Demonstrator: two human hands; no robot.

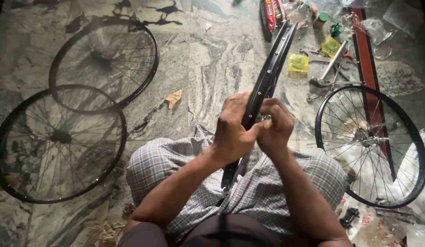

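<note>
Over the lap: a black bicycle rim (266,77) stands on edge, running from the checked cloth (175,160) up toward the tools.
Left hand (231,132): fingers wrapped tight around the rim's near part.
Right hand (275,126): closed against the rim's right side, fingertips (267,124) pinching something too small to tell.
Floor, left: 2 spoked wheels (59,142) (105,59) lie flat on marble, overlapping.
Floor, right: 1 spoked wheel (372,146) lies beside the knee.
Top right: hand tools (329,68), yellow packets (298,62) and clear plastic bags (372,27).
</note>
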